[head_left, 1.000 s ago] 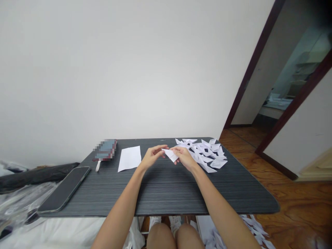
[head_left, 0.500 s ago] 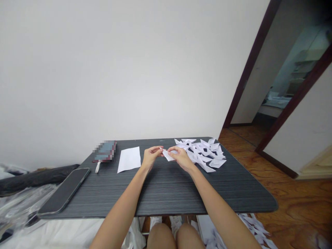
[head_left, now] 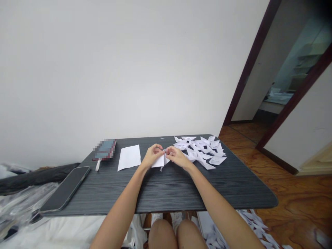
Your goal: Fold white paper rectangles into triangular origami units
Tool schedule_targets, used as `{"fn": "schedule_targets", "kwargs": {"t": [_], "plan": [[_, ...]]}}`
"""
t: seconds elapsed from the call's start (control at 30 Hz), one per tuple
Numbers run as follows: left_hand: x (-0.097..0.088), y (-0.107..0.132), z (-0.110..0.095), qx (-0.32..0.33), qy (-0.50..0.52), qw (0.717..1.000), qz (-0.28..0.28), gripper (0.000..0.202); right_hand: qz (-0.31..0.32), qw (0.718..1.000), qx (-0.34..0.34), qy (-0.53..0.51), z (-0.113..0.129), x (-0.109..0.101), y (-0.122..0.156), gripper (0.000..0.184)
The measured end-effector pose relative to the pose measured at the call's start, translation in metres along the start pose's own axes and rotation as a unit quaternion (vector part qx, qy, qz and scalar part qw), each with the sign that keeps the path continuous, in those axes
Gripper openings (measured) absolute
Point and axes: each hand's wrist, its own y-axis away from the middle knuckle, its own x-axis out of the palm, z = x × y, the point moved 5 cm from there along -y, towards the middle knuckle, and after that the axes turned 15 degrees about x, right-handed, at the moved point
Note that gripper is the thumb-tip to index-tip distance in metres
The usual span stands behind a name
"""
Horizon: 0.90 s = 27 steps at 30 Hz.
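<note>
Both hands pinch one folded piece of white paper point(head_left: 158, 162) above the middle of the dark table. My left hand point(head_left: 152, 156) grips its left part, fingers closed, with a white flap showing below the palm. On the other side, my right hand point(head_left: 177, 157) pinches the paper's upper right portion between thumb and fingers. Some of the folds are hidden behind the fingertips. Just right of my right hand lies a pile of folded white paper boats point(head_left: 204, 152). A flat stack of white paper point(head_left: 129, 157) rests to the left of my left hand.
The dark wood-grain table point(head_left: 171, 197) stands against a white wall. A phone point(head_left: 66, 189) lies at its left front corner. Farther back is a blurred blue and red item point(head_left: 105, 149) with a white strap. More folded papers point(head_left: 255, 226) lie below the table at right.
The paper between my hands has been opened out from a small, flat pointed shape; flaps now spread to the left and downward. My fingertips have come closer together.
</note>
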Motion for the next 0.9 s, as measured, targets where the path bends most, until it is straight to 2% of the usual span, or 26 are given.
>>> {"fn": "schedule_targets", "kwargs": {"t": [0.1, 0.2, 0.27, 0.37, 0.47, 0.57, 0.63, 0.77, 0.83, 0.9], "plan": [[0.000, 0.002, -0.005, -0.016, 0.052, 0.998, -0.013, 0.034, 0.055, 0.995, 0.010, -0.079, 0.003, 0.001, 0.001, 0.028], [0.000, 0.002, -0.011, -0.016, 0.077, 0.997, 0.000, 0.033, 0.099, 0.986, 0.035, -0.130, 0.003, 0.001, 0.003, 0.033], [0.001, 0.002, -0.013, -0.007, 0.064, 0.998, 0.021, 0.031, 0.102, 0.988, 0.048, -0.102, 0.001, 0.003, 0.004, 0.028], [0.002, 0.001, -0.011, 0.020, 0.012, 0.997, 0.069, 0.027, 0.102, 0.994, 0.043, -0.015, -0.005, 0.006, 0.004, 0.030], [0.004, 0.002, -0.004, 0.061, -0.112, 0.984, 0.125, 0.019, 0.063, 0.994, 0.004, 0.084, -0.010, 0.008, 0.002, 0.030], [0.005, 0.004, 0.002, 0.101, -0.267, 0.944, 0.165, 0.010, 0.004, 0.982, -0.050, 0.184, -0.012, 0.008, 0.000, 0.032], [0.006, 0.006, 0.000, 0.130, -0.328, 0.918, 0.182, 0.008, -0.022, 0.965, -0.091, 0.246, -0.012, 0.010, 0.000, 0.024], [0.010, 0.019, -0.012, 0.165, -0.345, 0.889, 0.252, 0.015, -0.067, 0.930, -0.126, 0.337, -0.015, 0.011, 0.000, 0.006], [0.011, 0.029, -0.018, 0.166, -0.341, 0.878, 0.292, 0.027, -0.075, 0.925, -0.129, 0.349, -0.018, 0.011, 0.000, 0.004], [0.009, 0.036, -0.022, 0.160, -0.353, 0.871, 0.301, 0.036, -0.069, 0.926, -0.132, 0.346, -0.018, 0.011, -0.001, 0.004]]}}
